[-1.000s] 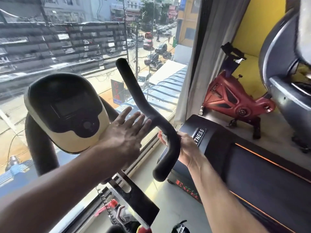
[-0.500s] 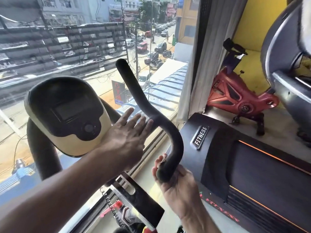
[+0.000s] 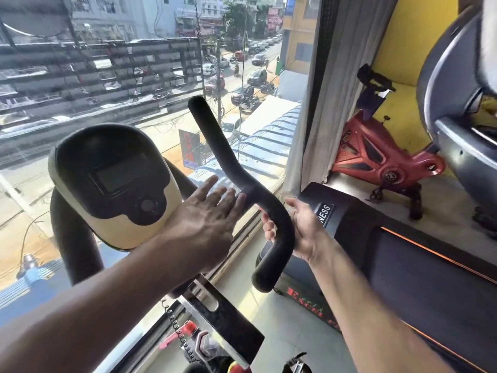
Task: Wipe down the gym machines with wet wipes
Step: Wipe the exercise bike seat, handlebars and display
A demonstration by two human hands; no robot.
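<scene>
1. Two hands on one machine right now — the right hand (image 3: 301, 227) is wrapped round the lower bend of the black handlebar (image 3: 242, 181) of the exercise bike, fingers curling in from behind the bar and the thumb on its near side.
2. No wipe shows plainly; if one is there, it is tucked between palm and bar — it cannot be told from this view.
3. The left hand (image 3: 207, 214) is flat and relaxed, fingers straight and slightly apart, reaching past the cream-and-black console (image 3: 113, 184) with its fingertips at or just short of the bar's bend — holding nothing.
4. Progress, as a judgement: this looks like the middle of wiping the right handlebar. No wet streaks show, so what is already clean cannot be read off the foam.
5. Left to do, by the look of it: the upper stretch of this bar, the console, the far-side handlebar behind it, then the black treadmill (image 3: 403, 259) just beside the bike and the red spin bike (image 3: 376, 154) against the yellow wall.
</scene>
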